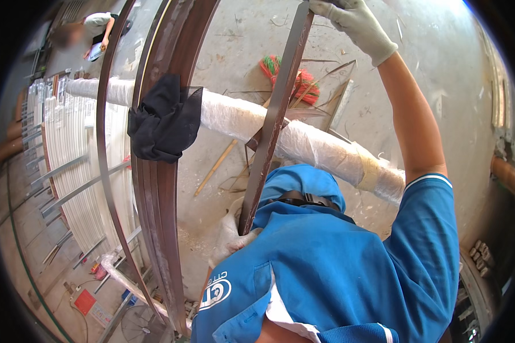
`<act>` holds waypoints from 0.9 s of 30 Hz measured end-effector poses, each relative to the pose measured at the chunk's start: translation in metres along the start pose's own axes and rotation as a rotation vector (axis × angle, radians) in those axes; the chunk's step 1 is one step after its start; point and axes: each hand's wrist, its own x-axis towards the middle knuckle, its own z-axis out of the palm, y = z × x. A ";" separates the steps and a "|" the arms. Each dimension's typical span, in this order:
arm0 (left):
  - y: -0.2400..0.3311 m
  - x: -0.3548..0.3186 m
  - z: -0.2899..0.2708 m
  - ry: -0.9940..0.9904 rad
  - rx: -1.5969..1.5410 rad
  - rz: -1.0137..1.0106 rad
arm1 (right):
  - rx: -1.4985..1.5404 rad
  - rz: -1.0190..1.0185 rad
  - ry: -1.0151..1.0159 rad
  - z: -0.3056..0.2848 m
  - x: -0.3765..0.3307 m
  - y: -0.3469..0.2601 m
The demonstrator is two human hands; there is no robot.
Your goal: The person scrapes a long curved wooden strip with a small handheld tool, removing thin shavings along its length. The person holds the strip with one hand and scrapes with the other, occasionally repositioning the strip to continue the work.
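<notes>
A long, narrow dark brown metal bar [274, 120] runs slantwise in front of my body, with chipped edges. My left hand [230, 237], in a pale glove, is closed round its near end, close to my blue shirt; part of that hand is hidden. At the top edge of the picture, my right hand [360, 26], also gloved, grips the bar's far end with my arm stretched out; the fingertips are partly cut off. Beneath its middle, the bar crosses a support beam wrapped in clear film [326, 150].
Left of me, a wide brown profile [157, 228] and a thin brown strip [102, 114] lie across the wrapped beam. A black cloth [166, 117] drapes the profile. White profiles [74, 166] are stacked further left. A red-green broom [306, 86] and scraps lie on the floor. A person [100, 28] holds something at upper left.
</notes>
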 end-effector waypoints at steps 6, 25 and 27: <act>0.004 -0.002 0.007 -0.020 -0.121 -0.147 | -0.232 0.074 0.182 0.005 0.001 -0.006; 0.016 -0.004 0.002 -0.027 0.012 -0.022 | -0.621 0.085 0.216 -0.011 0.023 -0.028; 0.014 -0.003 0.001 -0.017 0.016 -0.011 | -0.630 0.309 0.380 -0.032 0.014 -0.030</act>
